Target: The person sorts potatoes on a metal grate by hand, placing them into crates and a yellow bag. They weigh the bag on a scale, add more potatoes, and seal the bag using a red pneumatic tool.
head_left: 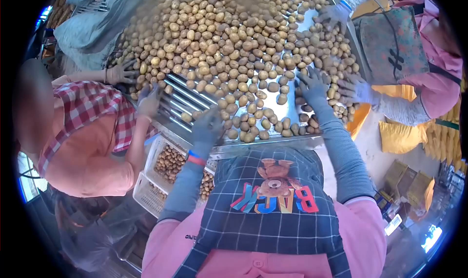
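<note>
Though the fisheye view bends the edges, the lot reads clearly: potatoes (234, 49), small, round to oval, tan-skinned, heaped loose across a metal sorting table (292, 100) directly ahead of the person.

Handling, by judgement: each piece is firm and dense, light singly, heavy in mass; skins look dry and dusty, so grip should be fair, but the round shape lets them roll freely on bare metal. They are best taken around the middle with fingers cupped, or swept several at a time with a flat palm. Bruising is likelier than breakage.

Left hand (207, 127): gloved in grey, grey sleeve with a red-and-blue cuff band, resting at the near edge of the heap beside the slotted roller bars (183, 100). Fingers curl loosely down over potatoes; whether one is actually pinched I cannot tell.

Right hand (313, 85): gloved in grey, fingers spread wide and laid flat onto the potatoes at the right of the heap, touching several, closed on none.

Adjacent items: a white slatted crate (161, 173) below the table's near-left corner, partly filled with potatoes. A co-worker in a checked apron (92, 107) at left has both gloved hands on the heap. A second co-worker in pink (429, 49) at right, in white knit sleeves, reaches into the pile. Yellow sacks (399, 136) lie on the floor at right.
</note>
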{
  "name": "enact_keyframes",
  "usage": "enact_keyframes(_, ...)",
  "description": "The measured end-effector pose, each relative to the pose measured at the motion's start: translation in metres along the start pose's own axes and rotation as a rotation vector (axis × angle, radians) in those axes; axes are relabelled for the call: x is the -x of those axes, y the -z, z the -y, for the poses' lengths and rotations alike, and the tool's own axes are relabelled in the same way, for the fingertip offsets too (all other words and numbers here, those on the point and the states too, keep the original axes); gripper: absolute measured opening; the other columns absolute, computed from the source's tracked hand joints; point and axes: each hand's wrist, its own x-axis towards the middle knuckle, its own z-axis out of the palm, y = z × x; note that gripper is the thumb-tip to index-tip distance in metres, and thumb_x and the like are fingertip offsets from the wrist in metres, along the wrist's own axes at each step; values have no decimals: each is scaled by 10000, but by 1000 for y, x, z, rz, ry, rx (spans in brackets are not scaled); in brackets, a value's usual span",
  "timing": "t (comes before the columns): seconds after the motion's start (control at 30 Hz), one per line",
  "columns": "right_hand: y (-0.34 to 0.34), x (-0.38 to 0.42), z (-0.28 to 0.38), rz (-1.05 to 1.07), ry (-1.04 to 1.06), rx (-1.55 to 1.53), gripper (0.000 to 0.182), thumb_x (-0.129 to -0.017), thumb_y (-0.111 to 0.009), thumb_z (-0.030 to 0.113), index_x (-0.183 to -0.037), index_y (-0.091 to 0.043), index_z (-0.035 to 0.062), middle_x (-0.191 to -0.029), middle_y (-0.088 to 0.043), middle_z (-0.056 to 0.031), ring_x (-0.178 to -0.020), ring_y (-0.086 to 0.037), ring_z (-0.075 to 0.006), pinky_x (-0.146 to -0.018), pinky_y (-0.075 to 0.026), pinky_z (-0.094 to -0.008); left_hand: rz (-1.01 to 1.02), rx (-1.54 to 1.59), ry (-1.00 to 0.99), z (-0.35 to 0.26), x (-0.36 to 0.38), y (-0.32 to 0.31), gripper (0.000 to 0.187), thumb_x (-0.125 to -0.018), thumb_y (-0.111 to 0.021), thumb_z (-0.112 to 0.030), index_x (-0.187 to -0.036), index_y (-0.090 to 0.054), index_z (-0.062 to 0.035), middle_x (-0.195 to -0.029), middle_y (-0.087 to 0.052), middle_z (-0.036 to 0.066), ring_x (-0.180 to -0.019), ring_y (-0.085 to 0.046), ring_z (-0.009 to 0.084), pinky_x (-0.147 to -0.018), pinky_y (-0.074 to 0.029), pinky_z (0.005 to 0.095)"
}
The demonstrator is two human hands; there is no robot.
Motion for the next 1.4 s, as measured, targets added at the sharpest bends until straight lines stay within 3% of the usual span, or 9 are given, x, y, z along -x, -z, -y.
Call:
enact_keyframes(0.2,7,-2,69,265,429,-257,377,-860,-581,217,-1237,-594,204,-1333,-514,-122,-1194,-480,-340,-1027,-395,-445,257,-630,-65,-29,-52,-67,331,-834,-641,-260,-1127,-670,-109,-1032,-672,165,-943,-637,348,-835,-516,414)
enact_keyframes(0.37,11,14,6,425,62,-155,392,-869,-578,235,-1261,-590,233,-1367,-505,-102,-1222,-485,-340,-1032,-394,-450,96,648,412,-26,-47,-14,317,-854,-659,-180,-1127,-636,-21,-997,-684,88,-888,-632,184,-781,-508,320)
enact_keyframes(0.5,19,35,3,94,-125,-144,381,-824,-624,192,-1205,-628,185,-1264,-554,-129,-1171,-509,-348,-983,-426,-456,-337,-355,142,82,-11,46,352,-795,-676,-192,-1115,-627,-55,-1005,-646,190,-941,-624,365,-807,-509,429)
enact_keyframes(0.8,4,37,150,549,954,-429,394,-862,-577,416,-1204,-598,223,-1487,-387,-104,-1403,-318,-314,-1167,-142,-567,131,-153,230,22,33,-27,572,-862,-621,-324,-1394,-487,-164,-1079,-658,207,-969,-647,370,-832,-508,441)
enact_keyframes(1.03,18,4,24,550,528,37,384,-895,-580,389,-1274,-573,326,-1536,-335,-32,-1432,-258,-276,-1177,-116,-546,-109,126,351,21,-22,18,414,-794,-645,-110,-1207,-619,-118,-1122,-644,153,-1024,-639,293,-841,-517,368)
enact_keyframes(1.1,6,-12,20,578,415,81,400,-883,-589,343,-1277,-574,278,-1518,-357,-60,-1421,-278,-274,-1166,-166,-536,-249,-70,16,54,-61,29,410,-779,-646,-126,-1187,-625,-97,-1118,-634,158,-1046,-619,308,-862,-506,382)
enact_keyframes(1.23,-18,-32,89,244,-364,-182,553,-859,-538,469,-1350,-512,218,-1499,-354,-155,-1417,-262,-373,-1138,-123,-628,-195,-339,-34,51,-95,-29,625,-795,-668,-191,-1390,-482,-156,-1377,-475,203,-1160,-556,378,-955,-483,405)
enact_keyframes(1.3,5,-23,132,605,-208,-24,662,-840,-530,552,-1402,-447,213,-1505,-342,-164,-1415,-250,-412,-1125,-90,-661,-139,-304,26,24,-84,-37,598,-822,-632,-198,-1386,-438,-157,-1290,-499,192,-1129,-546,380,-923,-480,447)
enact_keyframes(1.4,-7,41,121,346,276,-100,675,-874,-503,549,-1448,-376,217,-1518,-333,-143,-1420,-258,-386,-1136,-74,-646,47,-369,-5,9,-50,-48,545,-815,-655,-157,-1338,-508,-199,-1173,-553,175,-1055,-578,375,-866,-499,437)
